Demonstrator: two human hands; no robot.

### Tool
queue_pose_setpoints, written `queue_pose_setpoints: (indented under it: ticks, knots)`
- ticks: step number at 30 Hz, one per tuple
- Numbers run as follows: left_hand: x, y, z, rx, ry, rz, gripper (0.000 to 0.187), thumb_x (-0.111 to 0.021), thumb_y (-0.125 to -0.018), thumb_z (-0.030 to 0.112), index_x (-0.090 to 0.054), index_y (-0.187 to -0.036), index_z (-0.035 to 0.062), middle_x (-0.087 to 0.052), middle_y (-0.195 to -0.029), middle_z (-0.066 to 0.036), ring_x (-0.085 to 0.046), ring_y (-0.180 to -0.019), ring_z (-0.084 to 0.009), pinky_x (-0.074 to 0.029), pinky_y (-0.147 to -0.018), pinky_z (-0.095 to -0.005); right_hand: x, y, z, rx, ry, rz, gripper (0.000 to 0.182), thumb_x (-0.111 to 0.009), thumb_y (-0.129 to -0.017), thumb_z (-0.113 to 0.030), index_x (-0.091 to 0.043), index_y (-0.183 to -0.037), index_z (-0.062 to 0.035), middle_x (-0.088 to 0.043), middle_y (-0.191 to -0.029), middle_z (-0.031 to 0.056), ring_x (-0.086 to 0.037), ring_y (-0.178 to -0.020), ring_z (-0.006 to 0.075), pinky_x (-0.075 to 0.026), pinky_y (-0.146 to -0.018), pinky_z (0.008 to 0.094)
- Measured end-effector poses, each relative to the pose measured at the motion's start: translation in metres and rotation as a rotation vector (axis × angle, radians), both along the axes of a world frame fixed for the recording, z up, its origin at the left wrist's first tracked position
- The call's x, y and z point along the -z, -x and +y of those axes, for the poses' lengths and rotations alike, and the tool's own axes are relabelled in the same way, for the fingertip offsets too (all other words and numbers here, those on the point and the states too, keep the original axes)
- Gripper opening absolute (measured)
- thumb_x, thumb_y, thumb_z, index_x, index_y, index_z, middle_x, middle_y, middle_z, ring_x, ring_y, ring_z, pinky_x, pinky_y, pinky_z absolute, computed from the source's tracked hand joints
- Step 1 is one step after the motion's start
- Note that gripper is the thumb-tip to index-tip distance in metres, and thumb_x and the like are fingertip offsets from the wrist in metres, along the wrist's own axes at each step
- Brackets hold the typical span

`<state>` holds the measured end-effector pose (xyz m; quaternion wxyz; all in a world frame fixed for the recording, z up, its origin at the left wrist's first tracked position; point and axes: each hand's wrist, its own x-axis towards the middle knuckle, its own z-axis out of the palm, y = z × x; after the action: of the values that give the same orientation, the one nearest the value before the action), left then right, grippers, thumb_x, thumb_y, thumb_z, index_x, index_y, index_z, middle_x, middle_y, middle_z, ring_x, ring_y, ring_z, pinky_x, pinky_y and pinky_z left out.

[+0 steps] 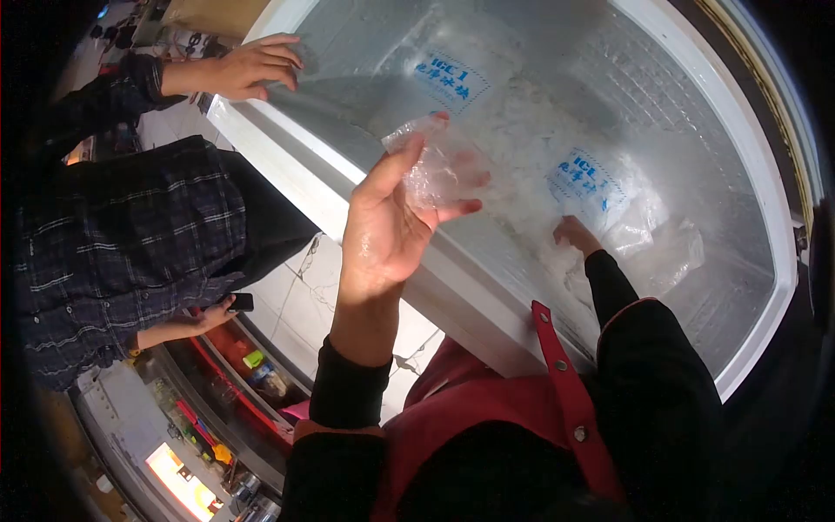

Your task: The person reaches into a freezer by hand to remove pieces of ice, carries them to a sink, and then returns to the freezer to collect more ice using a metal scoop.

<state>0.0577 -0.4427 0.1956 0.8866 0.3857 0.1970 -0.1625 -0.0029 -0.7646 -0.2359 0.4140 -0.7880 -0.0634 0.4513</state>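
My left hand (pixel 391 209) is raised over the near rim of a white chest freezer (pixel 487 335), palm up, its fingers curled round a clear, glossy piece of ice or plastic (pixel 435 170); which of the two I cannot tell. Inside the freezer lies my right hand (pixel 574 235), low down beside a clear bag with blue print (pixel 587 184), its fingers bent; what they hold, if anything, is hidden. A second printed bag (pixel 452 80) lies farther back, with frosty ice between the bags.
At the left stands a person in a dark checked shirt (pixel 130 226), one hand (pixel 257 68) at the freezer's rim, the other holding a phone (pixel 241 302). Below are a red-edged open drawer or case (pixel 235 383) and a cluttered counter (pixel 122 418).
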Motion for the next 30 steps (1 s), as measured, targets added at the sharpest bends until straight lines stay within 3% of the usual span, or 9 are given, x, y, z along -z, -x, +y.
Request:
queue_pose_setpoints:
  ticks: [1,3,7,9,12,13,15,24,30]
  knots:
    - [-0.001,-0.002,0.002,0.005,0.005,0.002,0.038,-0.044,-0.08,0.028,-0.042,-0.11,0.005,-0.054,-0.092,-0.014,-0.056,-0.08,-0.0282,-0.046,-0.064,-0.0369,-0.055,-0.019,0.02,0.154,0.047,0.1,0.009,-0.053,-0.065,-0.007,-0.054,-0.072,-0.0026,-0.053,-0.061,0.0081,-0.049,-0.054,0.0233,-0.04,-0.048,0.0336]
    - [-0.002,-0.006,0.001,-0.016,0.012,0.009,0.038,-0.038,-0.083,0.029,-0.04,-0.112,0.005,-0.049,-0.101,-0.019,-0.051,-0.09,-0.0358,-0.046,-0.068,-0.044,-0.057,-0.047,0.015,-0.295,-0.257,-0.574,0.007,-0.048,-0.069,-0.006,-0.054,-0.07,-0.0029,-0.05,-0.059,0.0046,-0.048,-0.055,0.0183,-0.038,-0.047,0.029]
    - [-0.006,-0.017,-0.006,-0.062,-0.026,0.085,0.035,-0.037,-0.083,0.031,-0.043,-0.108,0.0075,-0.048,-0.103,-0.017,-0.048,-0.093,-0.0331,-0.04,-0.074,-0.0438,-0.181,-0.114,0.043,0.585,-0.598,0.17,0.019,-0.049,-0.075,-0.019,-0.045,-0.088,-0.0047,-0.053,-0.08,0.0072,-0.053,-0.073,0.0176,-0.042,-0.063,0.0275]
    - [0.002,-0.016,-0.015,-0.057,-0.068,0.022,0.034,-0.038,-0.083,0.031,-0.042,-0.109,0.0097,-0.047,-0.105,-0.016,-0.046,-0.094,-0.0319,-0.036,-0.077,-0.0434,-0.239,-0.135,0.042,0.515,-0.688,0.047,0.022,-0.042,-0.08,-0.021,-0.045,-0.091,-0.0023,-0.053,-0.081,0.009,-0.053,-0.076,0.0193,-0.042,-0.069,0.0312]
    - [0.015,-0.017,-0.013,-0.006,-0.041,-0.013,0.033,-0.037,-0.084,0.029,-0.039,-0.111,0.0121,-0.046,-0.106,-0.016,-0.046,-0.095,-0.0315,-0.036,-0.077,-0.0439,-0.259,-0.176,0.039,-0.162,-0.168,-1.136,0.015,-0.042,-0.078,-0.015,-0.051,-0.082,-0.003,-0.055,-0.079,0.0051,-0.053,-0.073,0.015,-0.042,-0.063,0.0281]
    - [0.016,-0.02,-0.014,-0.002,-0.035,0.0,0.033,-0.037,-0.084,0.029,-0.038,-0.112,0.0124,-0.046,-0.106,-0.016,-0.046,-0.096,-0.0316,-0.037,-0.077,-0.0439,-0.285,-0.184,0.045,-0.16,-0.155,-1.164,0.015,-0.042,-0.078,-0.015,-0.051,-0.082,-0.003,-0.055,-0.079,0.0051,-0.053,-0.073,0.015,-0.042,-0.063,0.0281]
    - [0.014,-0.017,-0.018,-0.049,-0.041,0.003,0.041,-0.044,-0.081,0.031,-0.038,-0.115,0.0095,-0.047,-0.098,-0.013,-0.05,-0.085,-0.0294,-0.037,-0.073,-0.0435,-0.324,-0.177,0.055,0.548,-0.78,-0.084,0.014,-0.046,-0.077,-0.017,-0.053,-0.078,-0.0048,-0.055,-0.076,0.0034,-0.052,-0.073,0.012,-0.041,-0.06,0.026]
    - [-0.016,-0.01,-0.056,0.131,0.412,-0.178,0.046,-0.046,-0.079,0.039,-0.039,-0.111,0.0046,-0.048,-0.1,-0.013,-0.05,-0.089,-0.0285,-0.038,-0.078,-0.0431,-0.485,-0.094,0.107,0.103,-0.217,-0.593,0.02,-0.061,-0.073,-0.019,-0.058,-0.083,-0.0021,-0.059,-0.072,0.0076,-0.058,-0.063,0.0142,-0.048,-0.06,0.022]
    - [0.002,0.007,-0.044,0.235,0.226,-0.014,0.043,-0.045,-0.079,0.039,-0.042,-0.109,0.0086,-0.048,-0.102,-0.013,-0.049,-0.093,-0.0316,-0.044,-0.069,-0.0443,-0.47,-0.081,0.091,0.502,-0.277,-0.774,0.027,-0.053,-0.08,-0.027,-0.057,-0.066,-0.0042,-0.054,-0.052,0.0041,-0.055,-0.048,0.0102,-0.042,-0.042,0.0188]
